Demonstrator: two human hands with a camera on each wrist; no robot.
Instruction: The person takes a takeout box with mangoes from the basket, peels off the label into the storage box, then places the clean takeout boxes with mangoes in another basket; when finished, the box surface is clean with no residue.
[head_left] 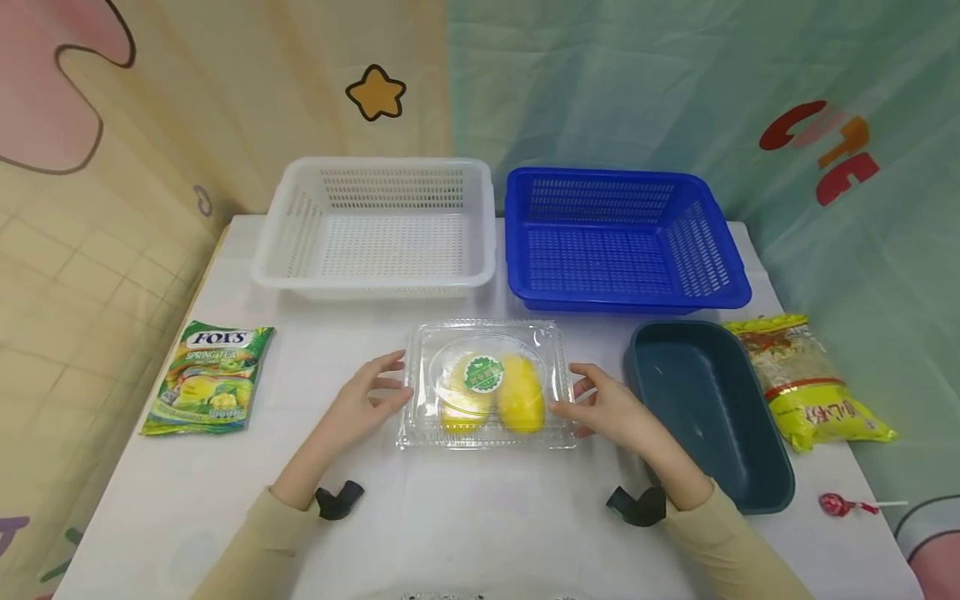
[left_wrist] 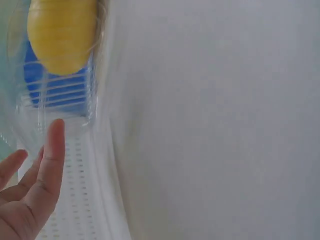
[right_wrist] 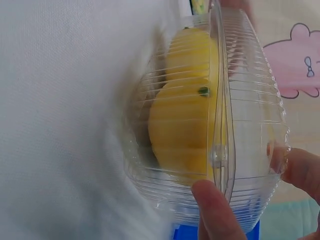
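A clear plastic clamshell box (head_left: 517, 332) lies on the white cloth in the middle, lid down, with a green-and-white round sticker on top. Inside are two yellow, mango-like fruits (head_left: 521, 393); a small green stem spot shows on one in the right wrist view. At the box's left end my left hand (head_left: 367, 398) has its fingers spread, fingertips right at the edge. On the opposite end my right hand (head_left: 611, 408) rests its thumb (right_wrist: 212, 205) against the rim, other fingertips beside the lid's corner. Neither palm closes round the box.
Behind stand a white basket (head_left: 375, 283) and a blue basket (head_left: 630, 298). A dark teal tub (head_left: 697, 408) is close beside my right forearm. Beyond it lie a yellow food bag (head_left: 810, 383) and a lollipop (head_left: 836, 504). A green candy bag (head_left: 210, 379) lies at left.
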